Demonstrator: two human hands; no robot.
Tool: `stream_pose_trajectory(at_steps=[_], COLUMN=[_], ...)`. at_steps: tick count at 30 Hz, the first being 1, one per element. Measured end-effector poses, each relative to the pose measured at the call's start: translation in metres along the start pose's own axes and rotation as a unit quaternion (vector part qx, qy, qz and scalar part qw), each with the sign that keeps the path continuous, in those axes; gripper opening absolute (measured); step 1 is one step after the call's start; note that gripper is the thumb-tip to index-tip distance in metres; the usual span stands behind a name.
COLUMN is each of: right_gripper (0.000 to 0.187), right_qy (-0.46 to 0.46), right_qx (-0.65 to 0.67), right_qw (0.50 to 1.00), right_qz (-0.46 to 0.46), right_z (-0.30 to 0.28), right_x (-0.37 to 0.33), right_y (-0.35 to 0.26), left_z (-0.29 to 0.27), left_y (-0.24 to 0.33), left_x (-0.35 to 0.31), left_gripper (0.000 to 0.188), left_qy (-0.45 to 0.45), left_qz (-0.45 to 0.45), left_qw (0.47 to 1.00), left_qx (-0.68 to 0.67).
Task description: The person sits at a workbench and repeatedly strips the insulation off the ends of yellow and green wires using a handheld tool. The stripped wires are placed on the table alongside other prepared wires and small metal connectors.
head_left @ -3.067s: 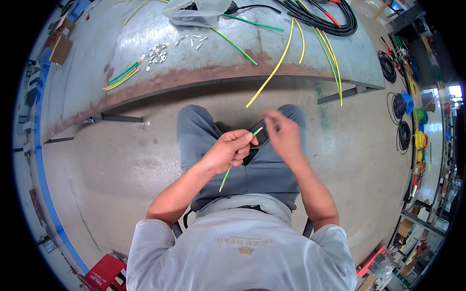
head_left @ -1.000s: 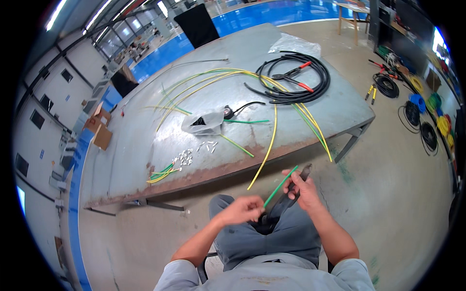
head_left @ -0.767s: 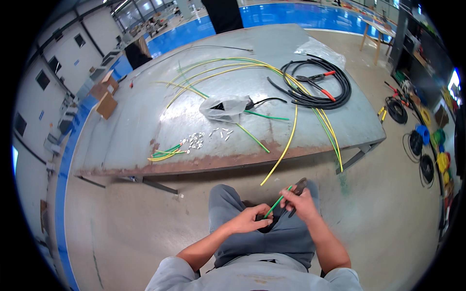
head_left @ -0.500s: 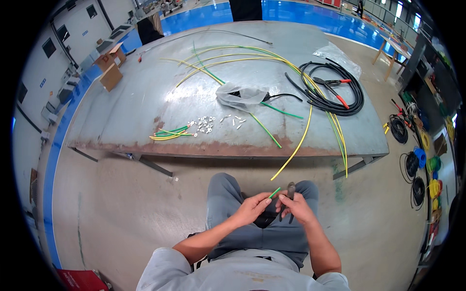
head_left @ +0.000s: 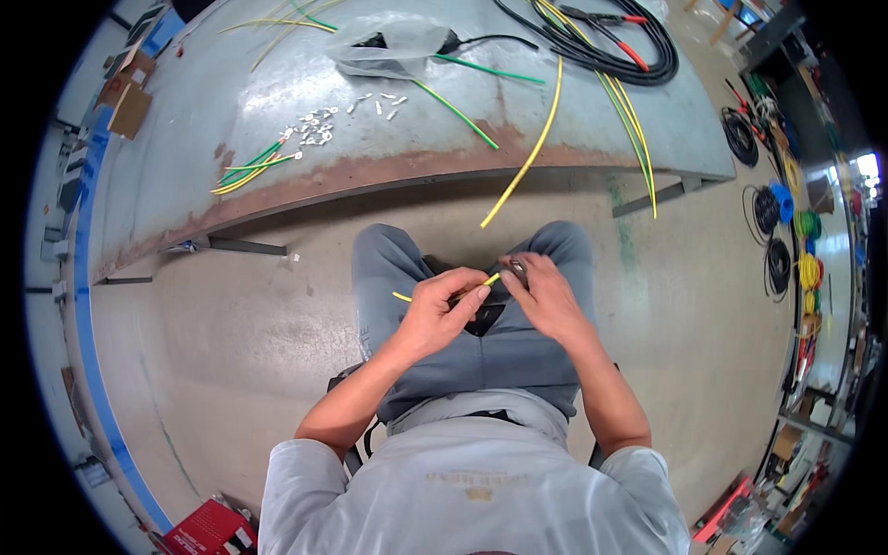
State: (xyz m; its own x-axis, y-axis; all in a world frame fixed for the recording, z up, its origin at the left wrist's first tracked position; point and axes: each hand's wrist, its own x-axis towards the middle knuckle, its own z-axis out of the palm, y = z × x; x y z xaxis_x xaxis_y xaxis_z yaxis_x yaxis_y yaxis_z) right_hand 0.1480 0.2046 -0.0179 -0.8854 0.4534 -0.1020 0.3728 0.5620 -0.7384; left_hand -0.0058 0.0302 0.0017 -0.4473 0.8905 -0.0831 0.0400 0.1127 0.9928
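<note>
Over my lap, my left hand (head_left: 439,310) is closed round a short yellow-green wire (head_left: 401,297). One end sticks out to the left of the fist; the other points toward my right hand (head_left: 548,298). That hand is closed round dark pliers (head_left: 518,268), whose head shows beside the wire's tip. Most of the tool is covered by the fingers, so I cannot tell whether its jaws touch the wire. On the table, a small bundle of cut green and yellow wires (head_left: 250,174) lies beside a pile of small metal cable lugs (head_left: 317,128).
A clear plastic bag (head_left: 388,46) with black items lies on the metal table (head_left: 370,153). Long yellow wires (head_left: 523,171) hang over its front edge. At the right is a coil of black cable (head_left: 661,69) with red-handled cutters (head_left: 610,35). Cardboard boxes (head_left: 129,109) sit far left.
My head has tilted down, so the table sits higher in view. The wire in my left hand now shows on both sides of the fist, and my right hand covers more of the pliers.
</note>
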Motion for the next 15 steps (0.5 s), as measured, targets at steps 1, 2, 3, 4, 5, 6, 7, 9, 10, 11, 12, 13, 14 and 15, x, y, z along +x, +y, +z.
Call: stream_pose_trajectory(at_steps=[1, 2, 3, 4, 5, 6, 7, 9, 10, 11, 12, 13, 14, 15], right_gripper=[0.038, 0.037, 0.037, 0.038, 0.039, 0.042, 0.044, 0.051, 0.054, 0.057, 0.06, 0.063, 0.066, 0.069], right_qy=[0.017, 0.034, -0.003, 0.002, 0.007, 0.008, 0.015, 0.025, 0.019, 0.012, 0.006, -0.027, -0.061, -0.092], right_qx=[-0.004, -0.008, 0.012, 0.033, 0.055, 0.075, 0.085, 0.104, 0.114, 0.124, 0.135, 0.161, 0.186, 0.21], right_qw=[1.0, 0.999, 1.0, 0.999, 0.998, 0.996, 0.995, 0.992, 0.991, 0.99, 0.989, 0.986, 0.981, 0.973], right_qz=[-0.01, -0.02, 0.005, -0.014, -0.034, -0.052, -0.059, -0.071, -0.066, -0.061, -0.058, -0.025, 0.008, 0.041], right_z=[-0.002, -0.006, -0.01, -0.008, -0.006, -0.004, -0.002, 0.005, 0.007, 0.009, 0.009, 0.008, 0.005, 0.003], right_x=[0.003, 0.003, 0.004, 0.004, 0.004, 0.002, 0.002, 0.001, 0.0, -0.002, -0.001, -0.002, -0.003, -0.004], right_y=[-0.009, -0.016, -0.022, -0.023, -0.024, -0.023, -0.021, -0.015, -0.013, -0.012, -0.015, -0.019, -0.025, -0.029], left_z=[0.001, 0.002, 0.002, 0.003, 0.003, 0.005, 0.006, 0.007, 0.008, 0.009, 0.009, 0.009, 0.009, 0.01], left_y=[-0.001, -0.001, -0.001, -0.001, 0.0, 0.0, 0.001, 0.006, 0.007, 0.007, 0.007, 0.008, 0.008, 0.009], left_x=[0.0, -0.001, 0.0, 0.0, 0.001, 0.0, -0.001, 0.001, 0.001, 0.001, 0.001, 0.001, 0.0, -0.001], left_gripper=[0.017, 0.016, 0.016, 0.015, 0.015, 0.015, 0.015, 0.014, 0.014, 0.014, 0.014, 0.014, 0.013, 0.013], left_qy=[0.007, 0.005, 0.006, 0.007, 0.012, 0.018, 0.024, 0.035, 0.041, 0.042, 0.044, 0.046, 0.05, 0.053], left_qz=[0.028, 0.029, 0.033, 0.037, 0.045, 0.052, 0.058, 0.088, 0.102, 0.094, 0.087, 0.08, 0.08, 0.082], left_qw=[0.999, 0.999, 0.999, 0.998, 0.998, 0.997, 0.996, 0.991, 0.988, 0.99, 0.991, 0.991, 0.991, 0.991], left_qx=[0.013, 0.023, 0.033, 0.043, 0.05, 0.054, 0.058, 0.089, 0.105, 0.099, 0.096, 0.092, 0.091, 0.09])
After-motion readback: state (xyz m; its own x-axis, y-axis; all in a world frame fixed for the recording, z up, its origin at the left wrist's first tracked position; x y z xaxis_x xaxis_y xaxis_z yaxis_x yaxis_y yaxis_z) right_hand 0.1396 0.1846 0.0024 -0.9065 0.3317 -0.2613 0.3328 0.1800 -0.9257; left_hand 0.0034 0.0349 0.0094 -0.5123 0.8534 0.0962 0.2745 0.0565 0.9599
